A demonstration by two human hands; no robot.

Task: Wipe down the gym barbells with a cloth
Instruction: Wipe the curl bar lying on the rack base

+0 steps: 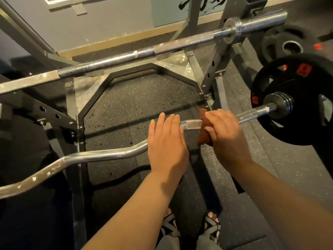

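**CURL BAR: AXIS AND HAND POSITION**

The rack (210, 74) is standing far and centre, carrying the straight bar (126, 55), which is running from left to far right. The curl bar (100, 153) is lying nearer. Its long axis is running from near left to right and ending at the plate (306, 87).

Both hands are working over its right half, set apart. The left hand (167, 143) is lying flat across the bar, fingers straight, gripping nothing. The right hand (225, 134), nearer the plate, is curling round the cloth (201, 138) and clamping it to the knurled section. Any stroke is likely to be following this axis, left toward the bends or right toward the plate.

The hands are hiding the bar beneath them, and most of the cloth. Whether the left palm is touching the bar cannot be told. The frame edge is cutting off the bar's left end.
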